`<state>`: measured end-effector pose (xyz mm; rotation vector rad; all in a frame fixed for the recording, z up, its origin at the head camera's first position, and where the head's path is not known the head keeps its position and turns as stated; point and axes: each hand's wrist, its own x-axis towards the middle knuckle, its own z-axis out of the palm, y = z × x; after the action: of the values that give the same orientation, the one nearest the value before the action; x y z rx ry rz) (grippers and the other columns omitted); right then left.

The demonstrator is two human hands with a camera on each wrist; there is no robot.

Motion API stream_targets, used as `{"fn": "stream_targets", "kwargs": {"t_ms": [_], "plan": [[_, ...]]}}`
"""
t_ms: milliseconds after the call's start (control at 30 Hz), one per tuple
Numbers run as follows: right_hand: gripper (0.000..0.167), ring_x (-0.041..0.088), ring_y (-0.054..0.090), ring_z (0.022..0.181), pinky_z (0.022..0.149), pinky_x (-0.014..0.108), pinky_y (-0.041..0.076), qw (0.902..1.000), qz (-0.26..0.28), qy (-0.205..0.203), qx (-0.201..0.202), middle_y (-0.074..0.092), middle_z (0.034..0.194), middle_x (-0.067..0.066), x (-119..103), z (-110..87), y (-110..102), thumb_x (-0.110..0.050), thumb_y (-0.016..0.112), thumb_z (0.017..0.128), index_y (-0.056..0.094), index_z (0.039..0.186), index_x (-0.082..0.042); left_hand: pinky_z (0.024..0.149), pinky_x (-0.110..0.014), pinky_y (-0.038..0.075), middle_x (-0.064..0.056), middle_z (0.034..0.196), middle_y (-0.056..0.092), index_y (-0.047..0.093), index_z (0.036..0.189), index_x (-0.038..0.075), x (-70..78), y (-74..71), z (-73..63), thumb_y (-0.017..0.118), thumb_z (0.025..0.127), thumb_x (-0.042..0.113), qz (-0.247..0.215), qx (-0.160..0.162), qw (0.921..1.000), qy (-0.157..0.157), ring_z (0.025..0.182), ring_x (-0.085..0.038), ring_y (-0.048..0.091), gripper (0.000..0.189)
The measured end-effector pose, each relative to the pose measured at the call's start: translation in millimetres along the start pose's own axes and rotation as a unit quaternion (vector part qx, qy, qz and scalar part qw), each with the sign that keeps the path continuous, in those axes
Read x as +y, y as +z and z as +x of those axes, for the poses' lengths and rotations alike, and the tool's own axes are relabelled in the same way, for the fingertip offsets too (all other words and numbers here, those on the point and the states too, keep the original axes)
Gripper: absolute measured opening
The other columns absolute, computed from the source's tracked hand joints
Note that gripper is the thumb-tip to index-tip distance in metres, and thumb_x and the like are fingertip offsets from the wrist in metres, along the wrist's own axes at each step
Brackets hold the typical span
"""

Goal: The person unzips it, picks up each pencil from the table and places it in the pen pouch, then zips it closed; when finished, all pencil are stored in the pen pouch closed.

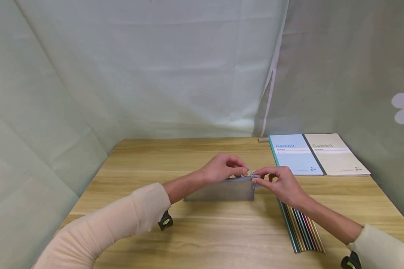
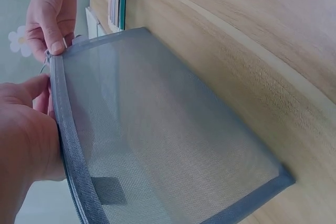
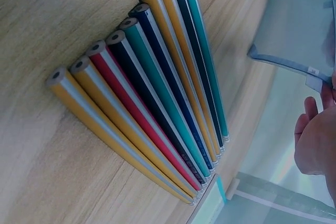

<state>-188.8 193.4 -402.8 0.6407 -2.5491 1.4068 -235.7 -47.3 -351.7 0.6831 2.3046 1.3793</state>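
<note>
A grey see-through mesh zipper pouch (image 1: 235, 191) stands on its long edge on the table, its zipper along the top. With thumb and finger, my left hand (image 1: 223, 168) pinches the ring-shaped zipper pull (image 1: 250, 172) near the pouch's right end. My right hand (image 1: 284, 184) pinches the top right corner of the pouch, just beside the pull. In the left wrist view the mesh (image 2: 173, 119) shows no contents. Right of the pouch, partly under my right forearm, lies a row of several pencils (image 1: 303, 228) in yellow, red, green and dark colours.
Two notebooks lie side by side at the back right, one blue (image 1: 296, 154) and one cream (image 1: 334, 154). A short brownish rod end (image 1: 263, 140) is next to them at the table's back edge. Pale curtains (image 1: 188, 74) hang behind and beside the wooden table (image 1: 148, 160).
</note>
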Motion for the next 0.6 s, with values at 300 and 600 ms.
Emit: {"fn": "stream_targets", "kwargs": {"t_ms": [300,600], "plan": [[0.013,0.013,0.059,0.078,0.065,0.026,0.050,0.9999,-0.011,0.004,-0.002,0.080,0.099,-0.002,0.5,-2.2,-1.5,-0.012,0.086,0.091,0.084,0.103,-0.011,0.078,-0.022,0.059,0.010,0.096,0.075,0.078,0.104,0.015,-3.2,1.5,-5.4,0.075,0.101,0.017,0.122,0.020,0.9865,0.107,0.086,-0.009,0.067,0.004],[0.010,0.018,0.059,0.077,0.063,0.027,0.049,0.9999,-0.007,-0.009,-0.008,0.079,0.097,-0.004,2.4,-3.6,0.3,-0.012,0.085,0.091,0.084,0.101,-0.013,0.068,-0.023,0.055,0.016,0.095,0.076,0.080,0.103,0.020,-12.2,-7.1,-10.8,0.077,0.100,0.020,0.182,0.005,0.9632,0.198,0.079,-0.003,0.064,0.005]]}}
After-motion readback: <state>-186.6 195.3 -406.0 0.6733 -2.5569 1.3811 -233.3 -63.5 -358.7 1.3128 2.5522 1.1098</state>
